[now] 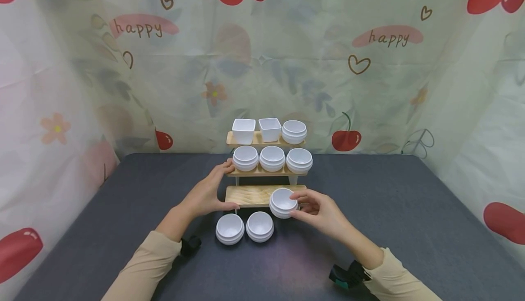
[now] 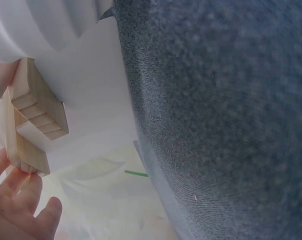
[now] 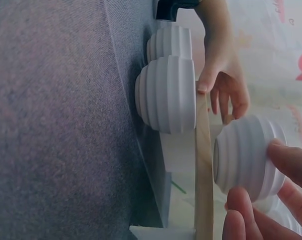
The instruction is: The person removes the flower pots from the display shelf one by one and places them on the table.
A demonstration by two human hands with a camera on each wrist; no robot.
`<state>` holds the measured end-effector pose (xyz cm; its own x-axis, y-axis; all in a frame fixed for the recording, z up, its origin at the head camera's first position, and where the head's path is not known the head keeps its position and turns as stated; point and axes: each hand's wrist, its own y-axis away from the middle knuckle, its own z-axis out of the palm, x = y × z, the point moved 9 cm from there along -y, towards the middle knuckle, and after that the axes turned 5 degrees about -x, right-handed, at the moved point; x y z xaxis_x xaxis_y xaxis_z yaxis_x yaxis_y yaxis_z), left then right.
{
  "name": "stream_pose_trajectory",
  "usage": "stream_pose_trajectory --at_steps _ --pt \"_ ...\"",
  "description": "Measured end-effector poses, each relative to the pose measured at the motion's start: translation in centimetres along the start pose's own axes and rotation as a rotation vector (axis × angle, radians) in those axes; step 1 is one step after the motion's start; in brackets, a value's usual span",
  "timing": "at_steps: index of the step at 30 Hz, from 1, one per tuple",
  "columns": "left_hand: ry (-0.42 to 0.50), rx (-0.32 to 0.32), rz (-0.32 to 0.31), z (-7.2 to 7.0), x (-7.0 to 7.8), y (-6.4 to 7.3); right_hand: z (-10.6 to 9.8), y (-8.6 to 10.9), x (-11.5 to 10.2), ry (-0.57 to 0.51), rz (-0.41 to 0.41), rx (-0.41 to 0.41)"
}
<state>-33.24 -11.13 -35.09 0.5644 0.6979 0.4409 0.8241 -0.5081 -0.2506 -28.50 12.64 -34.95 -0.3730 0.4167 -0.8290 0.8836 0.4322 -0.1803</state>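
Observation:
A three-tier display stand with pale wooden shelves (image 1: 246,196) and white supports stands on the dark table. At its left end, my left hand (image 1: 205,191) steadies it, thumb at the front edge of the lowest shelf and fingers at the middle shelf's end. My right hand (image 1: 321,212) pinches a round white ribbed bowl (image 1: 282,202) between thumb and fingers. That bowl is upright, its base close over the lowest shelf's right part in the right wrist view. Two more round white bowls, a left one (image 1: 229,229) and a right one (image 1: 260,226), sit on the table before the stand.
On the middle shelf stand three round bowls (image 1: 272,158). The top shelf carries two square white bowls (image 1: 244,131) and a round one (image 1: 294,131). Behind the dark table (image 1: 389,200) hangs a printed curtain (image 1: 279,77), with a thin cable (image 1: 419,142) at the back right.

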Motion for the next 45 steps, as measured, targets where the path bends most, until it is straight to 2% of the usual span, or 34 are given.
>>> stream_pose_trajectory --at_steps 10,26,45 --pt "-0.003 0.008 0.011 0.0 -0.1 -0.1 -0.1 0.4 0.2 0.014 -0.04 -0.007" --pt "-0.005 0.013 0.01 -0.1 0.0 0.0 0.4 0.8 1.2 0.026 0.004 -0.067" --pt "0.01 0.01 0.013 -0.2 0.2 0.1 0.9 1.3 1.8 0.006 0.001 -0.11"
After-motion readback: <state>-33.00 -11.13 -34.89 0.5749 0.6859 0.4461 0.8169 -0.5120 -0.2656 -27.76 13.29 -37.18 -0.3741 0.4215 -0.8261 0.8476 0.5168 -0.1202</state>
